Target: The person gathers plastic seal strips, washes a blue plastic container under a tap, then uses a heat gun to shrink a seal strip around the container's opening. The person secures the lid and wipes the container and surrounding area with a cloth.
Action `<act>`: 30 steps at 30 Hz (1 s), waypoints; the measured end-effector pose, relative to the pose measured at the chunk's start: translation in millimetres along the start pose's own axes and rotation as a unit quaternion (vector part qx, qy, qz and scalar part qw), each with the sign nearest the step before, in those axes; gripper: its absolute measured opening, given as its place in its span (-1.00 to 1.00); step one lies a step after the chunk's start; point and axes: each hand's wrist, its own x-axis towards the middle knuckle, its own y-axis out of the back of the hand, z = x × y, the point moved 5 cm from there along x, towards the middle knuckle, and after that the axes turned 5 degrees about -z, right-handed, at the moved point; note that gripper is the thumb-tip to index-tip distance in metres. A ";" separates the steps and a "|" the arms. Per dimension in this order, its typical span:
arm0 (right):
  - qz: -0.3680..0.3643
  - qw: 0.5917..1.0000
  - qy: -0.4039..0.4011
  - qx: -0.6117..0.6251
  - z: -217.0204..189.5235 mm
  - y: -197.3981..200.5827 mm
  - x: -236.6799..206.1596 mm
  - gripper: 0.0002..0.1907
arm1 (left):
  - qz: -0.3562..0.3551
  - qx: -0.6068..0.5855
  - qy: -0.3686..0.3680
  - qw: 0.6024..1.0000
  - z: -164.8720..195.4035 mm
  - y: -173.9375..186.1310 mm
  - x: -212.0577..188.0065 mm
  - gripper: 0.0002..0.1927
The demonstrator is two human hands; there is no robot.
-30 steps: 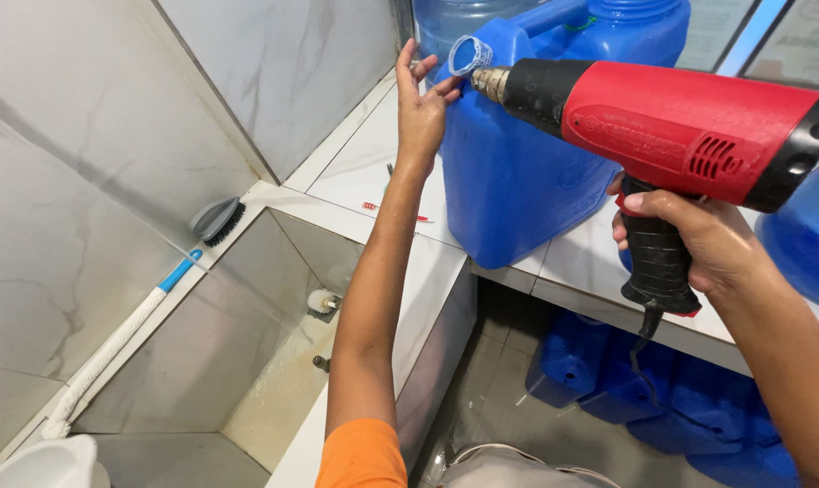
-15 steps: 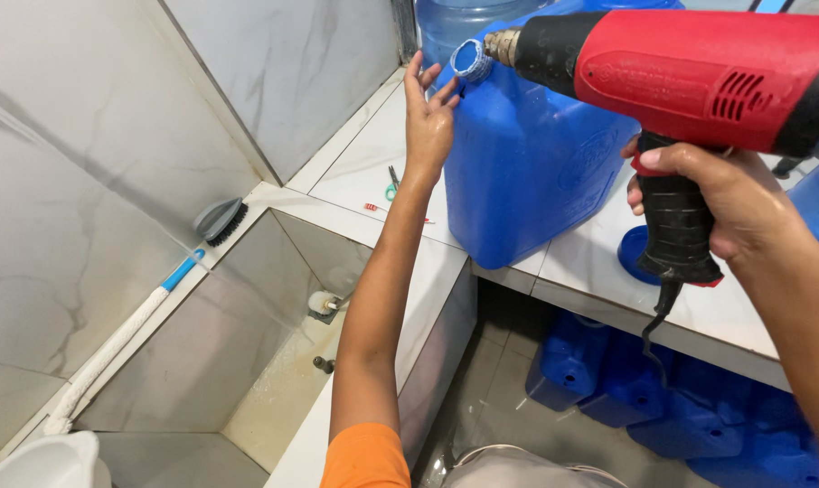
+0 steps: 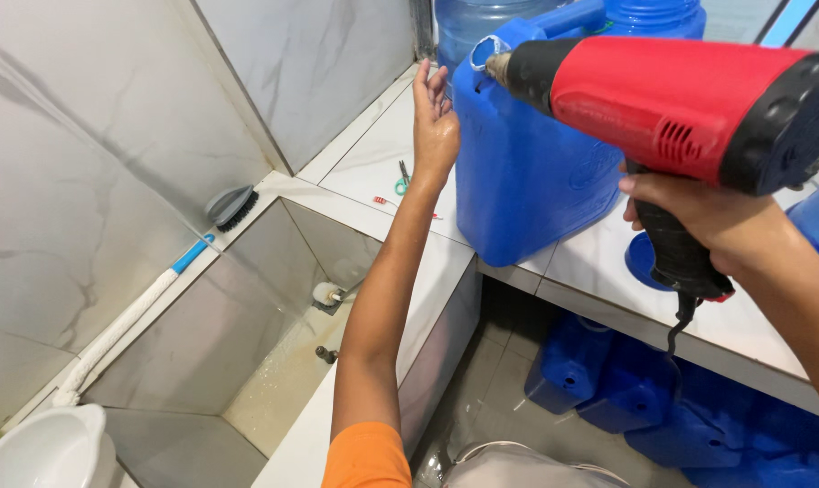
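**Heat gun brought closer to the jug's mouth, left hand eased off to the side**

Compared with a second ago, the red and black heat gun (image 3: 690,108) is seen larger and nearer in the view, with its metal nozzle now set right at the capped mouth (image 3: 484,56) of the blue jug (image 3: 536,172). The handle is gripped firmly by the right hand (image 3: 699,217), fingers wrapped fully round it, and the black cord is seen hanging below the fist. The left hand (image 3: 434,122) was held earlier with its fingertips up at the cap; it is now lowered a little and laid open against the jug's left wall, fingers spread and upright, nothing held in it. The cap is thus left to the nozzle alone, and the jug is judged to be steadied from the side while the heat is applied at the top.

The jug itself has not been shifted: it stands upright on the white tiled counter (image 3: 382,163), close to its front edge, with a clear water bottle (image 3: 482,18) just behind it. A small pair of green-handled scissors (image 3: 401,181) lies on the counter beside the left wrist. Further blue jugs (image 3: 626,389) are stacked on the floor under the counter, and a grey brush (image 3: 230,206) rests on the rim of the tiled basin (image 3: 247,334) to the left.
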 end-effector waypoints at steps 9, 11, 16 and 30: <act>-0.017 0.906 0.099 -0.410 24.3 -23.0 -13.9 -0.75 | -0.027 0.006 -0.046 0.999 -1.7 -6.1 -11.7 0.00; 0.018 0.870 0.213 -0.445 19.6 -27.5 -16.2 -0.66 | -0.039 0.027 -0.058 0.997 8.2 -9.6 -14.9 0.02; 0.009 0.951 0.078 -0.298 38.0 -11.9 -5.8 -0.72 | -0.047 0.083 0.005 0.995 31.6 -18.9 -20.9 0.03; 0.024 0.997 0.015 0.074 19.2 41.8 -2.0 -0.72 | -0.014 0.212 -0.145 0.966 63.2 -47.9 -12.3 -0.08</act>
